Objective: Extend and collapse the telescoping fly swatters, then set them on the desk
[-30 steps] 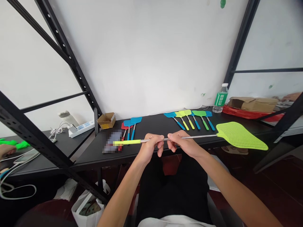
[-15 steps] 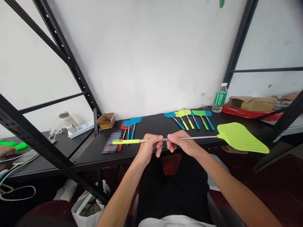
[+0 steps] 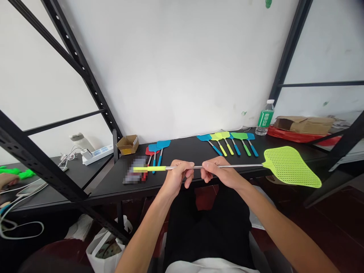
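Observation:
A yellow-green fly swatter (image 3: 291,167) with a long metal rod lies level across both my hands, its perforated paddle out to the right and its yellow grip to the left. My left hand (image 3: 179,174) pinches the rod close to the grip. A short way to the right, my right hand (image 3: 214,171) is closed on the same rod, with a small gap between the hands. Behind, on the black table (image 3: 182,151), lie shorter swatters: two blue swatters (image 3: 163,144) and a red swatter (image 3: 149,151) at left, and several blue, yellow and green swatters (image 3: 239,135) at right.
A small open cardboard box (image 3: 127,145) stands at the table's left, near a blurred-out flat item (image 3: 133,172). A water bottle (image 3: 265,118) is at the right rear. Black shelf posts (image 3: 82,72) flank me. Another person's hand (image 3: 8,179) shows at far left.
The swatter has slid slightly outward: the grip sits a little further left and the paddle's neck a little further right. The gap between my hands is slightly wider, and the paddle has turned slightly.

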Tool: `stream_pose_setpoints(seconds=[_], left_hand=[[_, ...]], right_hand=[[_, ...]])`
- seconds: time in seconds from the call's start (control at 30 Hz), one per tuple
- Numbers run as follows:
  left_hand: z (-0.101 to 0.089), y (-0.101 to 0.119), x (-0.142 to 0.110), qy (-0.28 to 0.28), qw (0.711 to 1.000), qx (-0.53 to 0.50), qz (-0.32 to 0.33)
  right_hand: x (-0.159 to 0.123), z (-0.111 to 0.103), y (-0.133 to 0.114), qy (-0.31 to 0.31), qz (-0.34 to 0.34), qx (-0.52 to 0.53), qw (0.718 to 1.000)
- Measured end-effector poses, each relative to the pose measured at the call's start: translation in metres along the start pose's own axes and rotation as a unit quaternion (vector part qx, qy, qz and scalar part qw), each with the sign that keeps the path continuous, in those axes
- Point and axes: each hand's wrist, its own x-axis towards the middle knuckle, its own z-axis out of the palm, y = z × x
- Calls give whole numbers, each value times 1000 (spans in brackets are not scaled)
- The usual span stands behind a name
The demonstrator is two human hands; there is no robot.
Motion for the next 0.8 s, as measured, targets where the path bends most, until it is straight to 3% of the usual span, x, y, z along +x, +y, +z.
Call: stream_pose_setpoints(seconds=[0.8], left_hand=[[-3,6,-1,7,1000,-6,-16]], right_hand=[[-2,-4,-1,-3,-27,-20,999]])
